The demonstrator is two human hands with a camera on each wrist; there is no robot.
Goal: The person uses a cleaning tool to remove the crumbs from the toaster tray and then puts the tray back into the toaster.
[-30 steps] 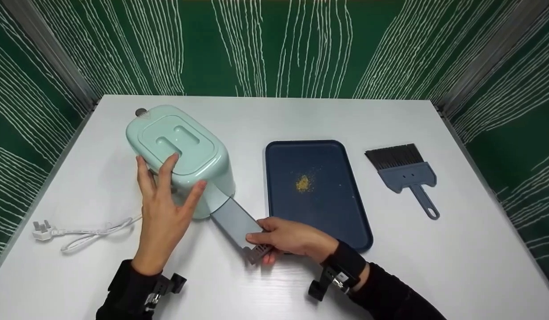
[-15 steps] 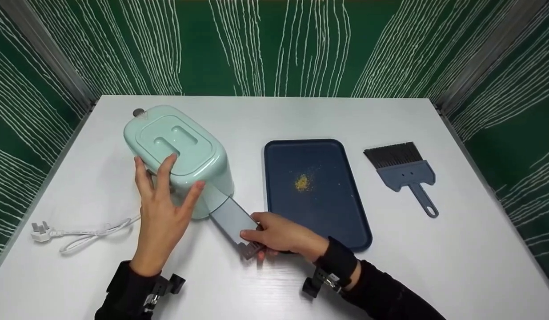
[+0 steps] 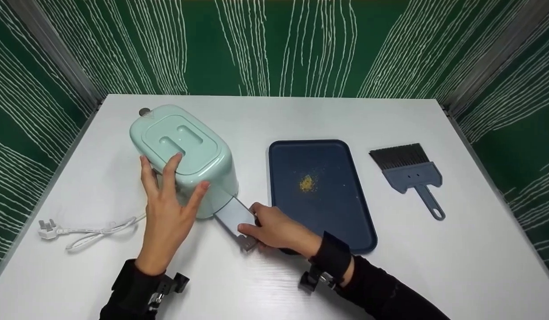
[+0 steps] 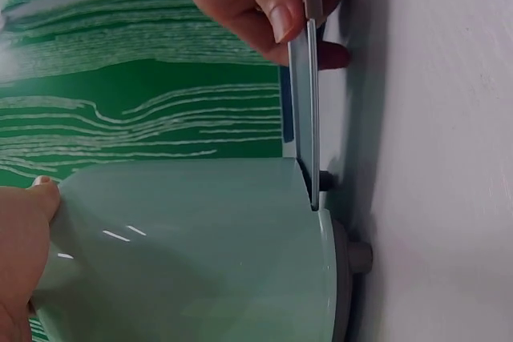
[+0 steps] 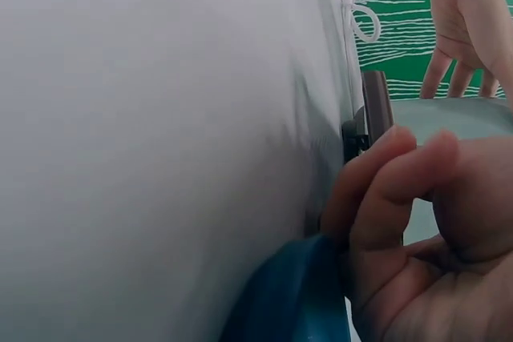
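A mint-green toaster [image 3: 185, 151] with a lid stands on the left of the table in the head view. My left hand [image 3: 167, 218] rests on its near end with spread fingers, a fingertip on the lid. A flat grey crumb tray [image 3: 235, 216] sticks out of the toaster's lower near end, partly inside it. My right hand [image 3: 274, 226] pinches the tray's outer end, thumb on top and fingers beneath. The left wrist view shows the crumb tray [image 4: 304, 110] in the slot, just above the table.
A dark blue serving tray [image 3: 318, 222] with a small heap of yellow crumbs [image 3: 306, 183] lies right of the toaster, close beside my right hand. Further right lies a brush [image 3: 410, 175]. A white cord with a plug [image 3: 50, 230] lies at left.
My right hand has moved up and left, sliding the crumb tray further into the toaster, so less of it shows. The left hand stays on the toaster.
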